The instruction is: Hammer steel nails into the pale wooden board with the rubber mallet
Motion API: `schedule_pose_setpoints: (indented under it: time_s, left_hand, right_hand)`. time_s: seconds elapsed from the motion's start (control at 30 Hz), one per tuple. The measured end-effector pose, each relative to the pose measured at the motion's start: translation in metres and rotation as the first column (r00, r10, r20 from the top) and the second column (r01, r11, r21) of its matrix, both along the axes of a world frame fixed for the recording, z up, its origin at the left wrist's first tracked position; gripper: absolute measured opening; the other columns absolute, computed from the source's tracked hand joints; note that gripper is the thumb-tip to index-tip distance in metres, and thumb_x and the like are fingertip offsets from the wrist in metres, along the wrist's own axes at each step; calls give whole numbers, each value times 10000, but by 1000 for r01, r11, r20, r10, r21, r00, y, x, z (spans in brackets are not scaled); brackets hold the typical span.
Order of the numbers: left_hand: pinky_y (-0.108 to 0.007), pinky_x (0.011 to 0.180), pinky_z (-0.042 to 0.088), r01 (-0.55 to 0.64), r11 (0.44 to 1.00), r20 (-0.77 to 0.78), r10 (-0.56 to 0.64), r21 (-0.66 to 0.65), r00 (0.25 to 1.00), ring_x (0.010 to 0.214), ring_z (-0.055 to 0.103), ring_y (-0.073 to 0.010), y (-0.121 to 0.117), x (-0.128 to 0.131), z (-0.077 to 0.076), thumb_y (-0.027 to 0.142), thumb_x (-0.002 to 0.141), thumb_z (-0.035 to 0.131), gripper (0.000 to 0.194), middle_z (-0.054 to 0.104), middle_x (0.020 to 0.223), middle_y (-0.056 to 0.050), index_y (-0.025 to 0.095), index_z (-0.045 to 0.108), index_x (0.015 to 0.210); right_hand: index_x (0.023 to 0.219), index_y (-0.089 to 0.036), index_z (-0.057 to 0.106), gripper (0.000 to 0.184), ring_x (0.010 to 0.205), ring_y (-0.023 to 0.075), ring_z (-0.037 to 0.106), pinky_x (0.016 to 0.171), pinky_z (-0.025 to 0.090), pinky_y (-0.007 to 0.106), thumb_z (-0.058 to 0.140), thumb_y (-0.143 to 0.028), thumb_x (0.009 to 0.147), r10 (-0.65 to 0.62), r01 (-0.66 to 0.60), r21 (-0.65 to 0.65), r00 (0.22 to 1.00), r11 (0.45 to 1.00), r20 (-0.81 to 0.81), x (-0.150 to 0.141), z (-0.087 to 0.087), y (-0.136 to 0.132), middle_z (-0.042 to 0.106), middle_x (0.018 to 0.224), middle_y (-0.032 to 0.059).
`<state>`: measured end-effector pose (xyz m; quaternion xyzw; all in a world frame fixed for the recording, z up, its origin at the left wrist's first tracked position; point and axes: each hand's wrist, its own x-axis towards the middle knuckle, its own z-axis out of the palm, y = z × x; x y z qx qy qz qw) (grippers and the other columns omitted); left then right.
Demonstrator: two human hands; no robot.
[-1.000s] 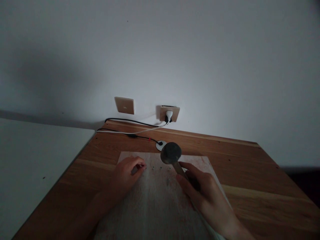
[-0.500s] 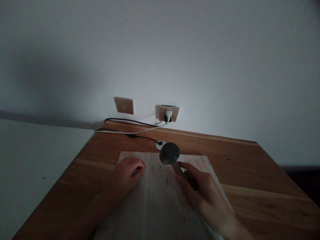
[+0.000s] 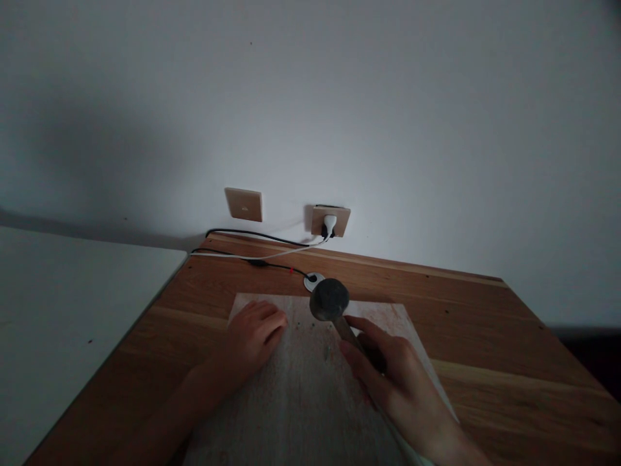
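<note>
Left side: the left hand (image 3: 257,333) rests on the far left part of the pale board (image 3: 305,395). Half a second ago, a gap showed between its thumb and forefinger; now the hand is rolled over, knuckles uppermost, and the gap has closed. The fingers are curled together and their tips are hidden from where I stand, so I cannot tell whether they are clamped on something. My judgement: the left hand is adjusting its hold at this spot, and the work at the board is paused meanwhile.

Just right of these fingers: a row of small dark specks (image 3: 313,325) on the board. They are too small to identify. The board itself lies flat on the wooden counter (image 3: 485,336).

Behind the row: a round cable grommet (image 3: 307,283), set in the counter. It receives the end of a black cable (image 3: 277,266) arriving from the left.

Centre: the mallet (image 3: 330,299), its dark head at the upper end, tilted to the left, apparently raised above the board's far edge. Its position is nearly unchanged.

Above, on the wall: a socket plate (image 3: 343,223) containing a white plug (image 3: 330,222), with a darker plug partly behind it.

Right side: the right hand (image 3: 395,369) is closed around the mallet's handle, thumb along the near side.
</note>
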<state>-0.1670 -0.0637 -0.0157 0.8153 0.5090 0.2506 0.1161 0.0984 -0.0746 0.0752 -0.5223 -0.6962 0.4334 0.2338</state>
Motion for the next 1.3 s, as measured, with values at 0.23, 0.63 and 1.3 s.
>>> schedule_pose_setpoints:
  time_s: [0.23,0.63,1.3]
  left_hand:
    - [-378,862,504,21,999,53,-19,-40,998,937,685,-239,0,0,0,120,992,507,220,755,965,-52,227,671,891]
    - [-348,849,527,-23,997,195,38,-77,980,915,705,-221,2,1,-1,112,942,586,174,761,919,-35,225,716,919]
    - [-368,873,571,-124,949,357,228,-292,906,904,763,-224,3,5,1,163,877,704,354,798,932,-11,245,657,1219]
  right_hand:
    - [1220,-76,696,507,494,136,432,475,287,281,511,-495,1005,19,-19,3,1000,1000,-19,-1,-1,0,496,585,-73]
    - [1243,-71,688,507,491,138,459,469,305,278,507,-487,1016,21,-21,-5,999,1000,-42,-3,-4,-4,521,590,-62]
    - [1281,-85,671,512,488,139,505,458,355,268,520,-503,1026,43,-48,-71,996,996,-78,-16,-20,-6,547,624,-52]
